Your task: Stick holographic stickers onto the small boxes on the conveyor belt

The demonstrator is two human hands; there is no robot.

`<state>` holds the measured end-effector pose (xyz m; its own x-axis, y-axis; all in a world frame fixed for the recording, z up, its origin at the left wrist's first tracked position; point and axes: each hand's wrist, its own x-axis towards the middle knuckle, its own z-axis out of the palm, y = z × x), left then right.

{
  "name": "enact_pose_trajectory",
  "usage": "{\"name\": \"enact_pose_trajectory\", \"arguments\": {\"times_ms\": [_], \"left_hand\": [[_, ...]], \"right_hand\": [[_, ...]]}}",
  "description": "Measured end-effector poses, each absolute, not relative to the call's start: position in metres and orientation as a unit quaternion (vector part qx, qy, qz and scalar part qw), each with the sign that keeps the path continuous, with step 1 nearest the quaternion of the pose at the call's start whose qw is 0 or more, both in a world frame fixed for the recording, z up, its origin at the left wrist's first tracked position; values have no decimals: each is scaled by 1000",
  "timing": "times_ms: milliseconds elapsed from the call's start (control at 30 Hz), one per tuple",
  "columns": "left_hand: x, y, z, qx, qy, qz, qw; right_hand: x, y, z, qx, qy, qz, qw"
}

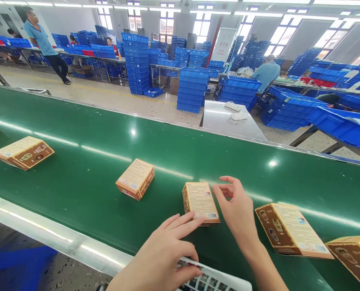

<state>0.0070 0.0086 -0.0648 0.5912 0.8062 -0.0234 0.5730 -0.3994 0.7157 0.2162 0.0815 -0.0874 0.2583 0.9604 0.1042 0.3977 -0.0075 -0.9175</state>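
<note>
A small cream and brown cardboard box (pixel 200 200) lies on the green conveyor belt, printed side up, with a small red and blue sticker near its right edge. My left hand (pixel 167 246) rests two outstretched fingers on the box's near end. Its thumb and index finger grip a white-edged sheet of small pictures (pixel 219 283), which looks like a sticker sheet; most of it is out of frame. Beside the box's right edge is my right hand (pixel 236 206), its fingers bent and apart, with nothing visible between them.
On the left of the belt (pixel 85 178) lie a box (pixel 135 178), another box (pixel 24 152) and part of one more. To the right, a box with a similar sticker (pixel 291 230) sits near a cut-off box (pixel 355 258). Beyond are a metal table (pixel 219 117), stacked blue crates (pixel 193 89) and people.
</note>
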Motion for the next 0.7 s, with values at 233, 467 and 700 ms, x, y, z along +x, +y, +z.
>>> {"name": "enact_pose_trajectory", "arguments": {"times_ms": [233,467,700], "left_hand": [[-5,6,-43,692,514,188,471],[-14,5,-43,611,567,195,517],[-14,4,-44,622,560,212,504]], "right_hand": [[232,28,-50,-415,-781,397,245],[233,23,-52,-390,-830,330,223],[221,22,-53,-333,-882,150,297]]}}
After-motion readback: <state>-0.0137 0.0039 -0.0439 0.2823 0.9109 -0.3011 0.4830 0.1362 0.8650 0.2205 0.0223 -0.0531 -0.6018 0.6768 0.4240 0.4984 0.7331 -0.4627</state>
